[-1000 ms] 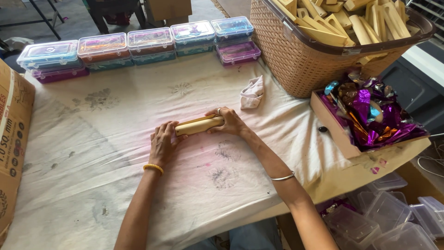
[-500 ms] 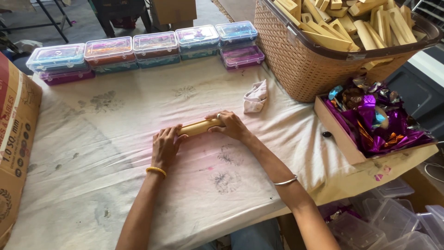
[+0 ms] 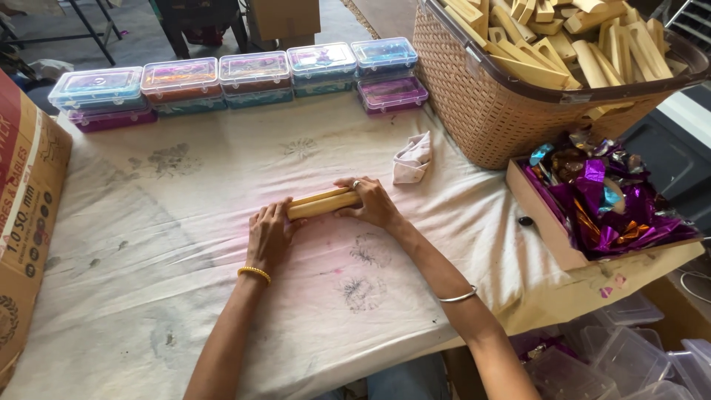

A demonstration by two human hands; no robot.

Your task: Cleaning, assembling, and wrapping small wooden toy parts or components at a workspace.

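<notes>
We see both hands grasping the wooden sticks (image 3: 320, 204), which lie flat at the middle of the cloth-covered surface (image 3: 185, 244). The left hand (image 3: 268, 235) clasps their left end, the right hand (image 3: 372, 202) their right end. A crumpled cloth (image 3: 412, 158) lies just beyond; a wicker basket (image 3: 489, 111) stands far right.

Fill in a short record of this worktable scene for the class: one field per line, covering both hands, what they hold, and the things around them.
Left hand: grips one end of the wooden sticks
Right hand: grips the other end
Sticks: tan, lying flat on the cloth
Table cover: stained white cloth
Far edge: row of clear lidded boxes
Right: woven basket of wooden pieces; tray of shiny wrappers
Near basket: crumpled cloth
</notes>
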